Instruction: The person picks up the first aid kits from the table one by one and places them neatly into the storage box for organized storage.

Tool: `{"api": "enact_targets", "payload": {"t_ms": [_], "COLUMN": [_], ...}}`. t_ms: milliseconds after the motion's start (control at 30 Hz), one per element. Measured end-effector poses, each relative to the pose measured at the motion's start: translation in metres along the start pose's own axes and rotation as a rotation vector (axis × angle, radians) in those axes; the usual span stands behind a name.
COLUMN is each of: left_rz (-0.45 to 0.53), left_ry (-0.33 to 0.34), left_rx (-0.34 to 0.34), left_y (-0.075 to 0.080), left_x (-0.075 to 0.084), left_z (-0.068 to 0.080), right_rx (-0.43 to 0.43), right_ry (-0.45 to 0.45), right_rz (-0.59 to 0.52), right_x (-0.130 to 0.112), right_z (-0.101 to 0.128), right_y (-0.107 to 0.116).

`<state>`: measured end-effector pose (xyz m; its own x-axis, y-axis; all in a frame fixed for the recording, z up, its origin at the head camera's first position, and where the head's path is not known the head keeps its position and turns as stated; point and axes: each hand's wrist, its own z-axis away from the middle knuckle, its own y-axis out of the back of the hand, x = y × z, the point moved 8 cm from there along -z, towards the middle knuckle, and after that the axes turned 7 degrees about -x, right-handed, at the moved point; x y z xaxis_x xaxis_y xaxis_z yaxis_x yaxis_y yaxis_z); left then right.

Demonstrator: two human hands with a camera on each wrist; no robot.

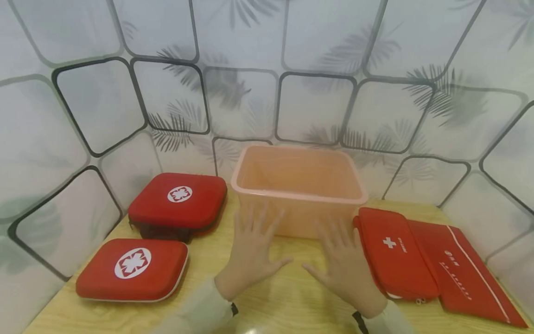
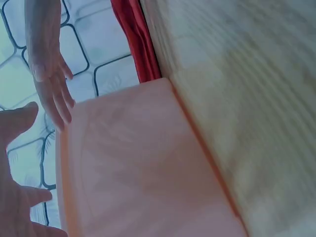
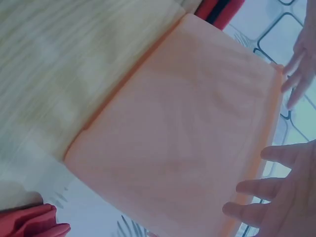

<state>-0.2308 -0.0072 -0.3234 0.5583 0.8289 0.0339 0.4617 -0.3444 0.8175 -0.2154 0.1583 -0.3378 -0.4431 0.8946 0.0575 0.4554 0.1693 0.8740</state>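
An orange plastic bin (image 1: 300,211) stands at the back middle of the wooden table, its open top facing up. My left hand (image 1: 254,253) hovers before the bin's front wall, fingers spread and holding nothing. Beside it my right hand (image 1: 344,266) is held out the same way, palm down, with the thumbs pointing toward each other. In the left wrist view, the bin's front wall (image 2: 138,158) fills the middle, with the left hand (image 2: 19,173) at the left edge. From the right wrist, the right hand (image 3: 281,192) shows spread fingers near the bin's rim.
Two red first-aid cases lie at left: a larger one (image 1: 196,199) behind a smaller one (image 1: 133,269). At right, a red zip pouch (image 1: 396,255) with a white cross overlaps a flat red folder (image 1: 467,273). A patterned wall (image 1: 242,102) rises behind the table (image 1: 288,301).
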Motion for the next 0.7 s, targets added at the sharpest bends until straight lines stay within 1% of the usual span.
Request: {"api": "enact_targets", "payload": {"t_ms": [100,233,300,367,433,533,700], "left_rz": [-0.034,-0.087,-0.111,-0.136,-0.162,-0.206,-0.227], "left_ry": [-0.054,-0.154,-0.188,-0.209,-0.210,-0.194,-0.147], "left_rx": [0.046,0.119,0.147,0.175,0.205,0.247,0.287], "left_y": [0.007,0.017,0.021,0.023,0.026,0.028,0.034], "left_x": [-0.001,-0.003,-0.006,-0.011,-0.016,-0.024,-0.034], "left_z": [-0.008,-0.023,-0.030,-0.036,-0.041,-0.048,-0.059], "right_rx": [0.001,0.013,0.020,0.033,0.048,0.077,0.114], "right_ry": [0.004,0.008,0.008,0.018,0.028,0.033,-0.010], "right_rz": [0.004,0.008,0.014,0.016,0.016,0.022,0.051], "right_x": [0.003,0.008,0.012,0.017,0.022,0.033,0.059], "right_z": [-0.003,-0.005,-0.006,-0.005,-0.003,0.003,0.011], "right_y": [0.005,0.014,0.018,0.022,0.027,0.034,0.047]}}
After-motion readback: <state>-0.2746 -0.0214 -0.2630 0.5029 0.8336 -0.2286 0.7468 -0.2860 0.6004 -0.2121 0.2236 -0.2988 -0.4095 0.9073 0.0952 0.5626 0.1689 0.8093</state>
